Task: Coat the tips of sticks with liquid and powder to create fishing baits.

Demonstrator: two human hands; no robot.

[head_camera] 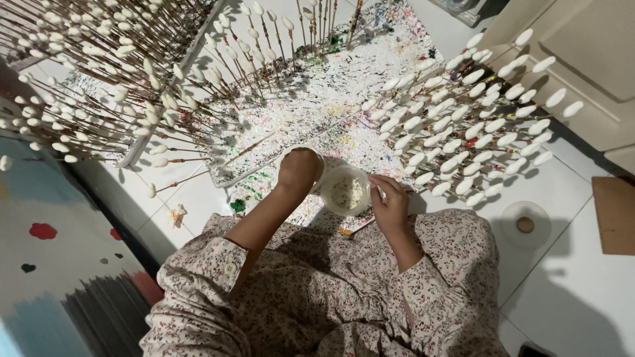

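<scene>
**Cup work in hand, racks of sticks all still white**

Left hand (297, 170) is closed over a small cup (311, 162). Right hand (391, 206) pinches a thin stick at the rim of the open white tub (345, 192), just above the lap. Paint-spattered tray (317, 106) beyond. White-tipped sticks (463, 125) on both sides show no colour: painting looks mostly undone.

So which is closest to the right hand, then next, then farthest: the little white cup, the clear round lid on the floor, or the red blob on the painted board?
From the right hand, in the head view:
1. Small white round cup, right beside it, toward the left hand.
2. Clear round plastic lid, out on the white floor tiles, right side.
3. Red paint blob on the painted board, far left.
</scene>
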